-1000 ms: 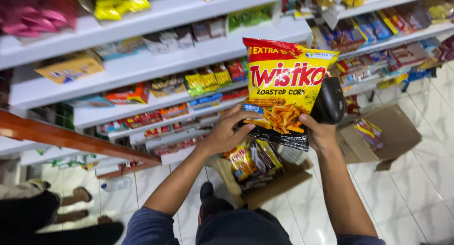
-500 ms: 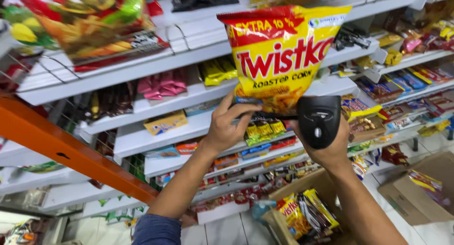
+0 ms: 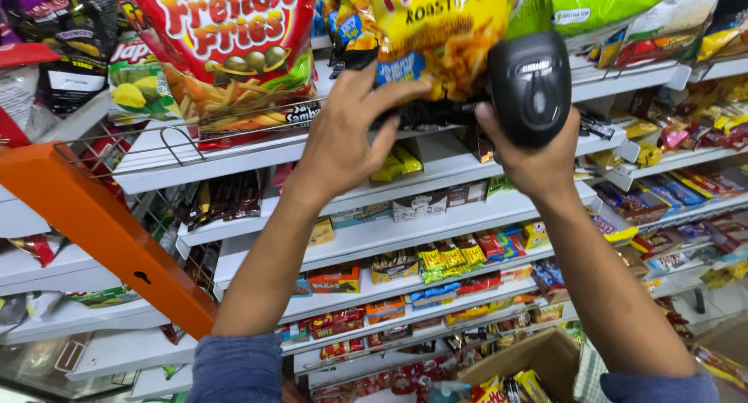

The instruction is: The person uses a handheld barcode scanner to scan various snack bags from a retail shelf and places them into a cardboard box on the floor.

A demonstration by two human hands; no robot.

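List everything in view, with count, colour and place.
Snack bag: one, yellow, top centre, gripped at its lower edge by both hands.
Barcode scanner: one, black, in the right hand, beside the bag.
Fries snack bag: one, red, hanging upper left.
Green bag: one, green, top right.
Shelves: several tiers, white, stocked with many small mixed-colour packets.
Beam: one, orange, slanting at left.
Cardboard box: one, brown, bottom right, holding packets.
Left hand: fingers on the bag.
Right hand: holds the scanner.
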